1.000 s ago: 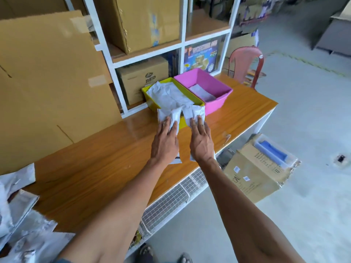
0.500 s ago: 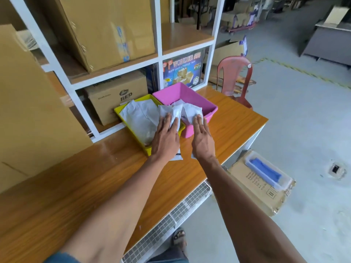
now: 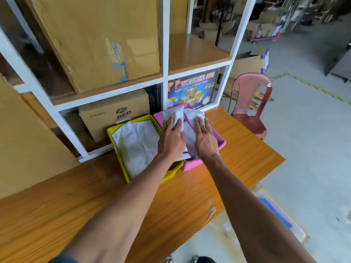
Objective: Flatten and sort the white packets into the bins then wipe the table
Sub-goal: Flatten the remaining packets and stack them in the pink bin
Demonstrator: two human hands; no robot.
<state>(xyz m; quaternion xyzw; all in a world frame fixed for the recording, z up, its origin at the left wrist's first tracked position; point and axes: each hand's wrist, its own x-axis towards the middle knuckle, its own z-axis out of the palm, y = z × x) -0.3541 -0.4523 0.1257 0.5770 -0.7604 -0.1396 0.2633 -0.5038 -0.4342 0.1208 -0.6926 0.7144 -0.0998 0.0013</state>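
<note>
Now moved over the pink bin (image 3: 221,144), my flat, unclenched hands (image 3: 205,141) should press the packets (image 3: 173,113) down evenly.

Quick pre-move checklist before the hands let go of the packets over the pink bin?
1. White packets over the pink bin, not the yellow bin: ok.
2. Left hand and right hand flat on the packets, fingers straight: ok.
3. Packets flattened: not ok, far ends stick up above the bin's rim.
4. Packets fully inside the rim: not ok, near ends overhang the front wall.
5. Room left in the pink bin: cannot tell, hands cover it.
6. Packet in the yellow bin undisturbed: ok.
</note>
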